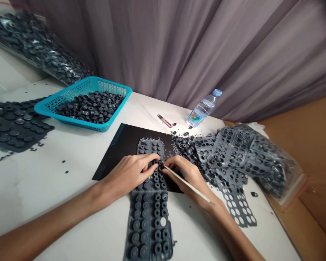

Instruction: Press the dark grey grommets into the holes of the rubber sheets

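A long dark grey rubber sheet (149, 203) with rows of round moulded rings lies lengthwise in front of me. My left hand (132, 169) rests over its upper part, thumb and forefinger closed around a small black rubber ring (161, 164). From the right, my right hand (186, 175) grips a thin whitish stick (191, 186), its tip hidden or too small to make out by the ring. Under the sheet's upper half is a black mat (115, 152). One round hole shows in the sheet's lower right.
A blue basket (105, 127) holds many black rings. Grey rubber sheets (21, 130) lie left; punched sheets (230, 148), loose rings and a plastic bag (285, 177) lie right. Pink-handled snips (165, 120) and a water bottle (202, 108) are behind. A full bag (38, 47) leans back left.
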`<state>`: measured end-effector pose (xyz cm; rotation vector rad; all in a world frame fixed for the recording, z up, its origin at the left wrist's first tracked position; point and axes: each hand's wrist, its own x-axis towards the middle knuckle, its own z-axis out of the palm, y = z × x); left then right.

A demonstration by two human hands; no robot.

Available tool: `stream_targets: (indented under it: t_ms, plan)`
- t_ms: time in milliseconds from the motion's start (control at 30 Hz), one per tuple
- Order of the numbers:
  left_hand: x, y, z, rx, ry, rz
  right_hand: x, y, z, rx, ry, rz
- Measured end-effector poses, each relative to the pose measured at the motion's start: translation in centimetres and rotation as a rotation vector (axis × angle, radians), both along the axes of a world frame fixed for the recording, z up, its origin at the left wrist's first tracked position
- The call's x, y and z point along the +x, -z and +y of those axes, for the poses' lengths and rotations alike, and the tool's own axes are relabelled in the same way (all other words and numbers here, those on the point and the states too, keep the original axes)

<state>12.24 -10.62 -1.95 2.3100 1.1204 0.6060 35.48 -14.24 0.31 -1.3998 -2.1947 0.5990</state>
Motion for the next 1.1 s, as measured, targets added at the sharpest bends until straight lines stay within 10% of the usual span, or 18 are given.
stream_targets:
  t_ms: [567,800,1100]
  plan:
    - [0.0,0.1,0.2,-0.039,0.008,-0.029,-0.9,2.4,0.3,0.252,-0.056,-0.284]
    - [0.0,0.0,0.1,-0.117,-0.047,0.015,-0.2,2.9,0.7,0.237,0.329,-0.221]
    - [0.4,-0.7,0.3,-0.155,-0.08,0.018,0.4,1.1,1.2,0.024,-0.008,-0.02]
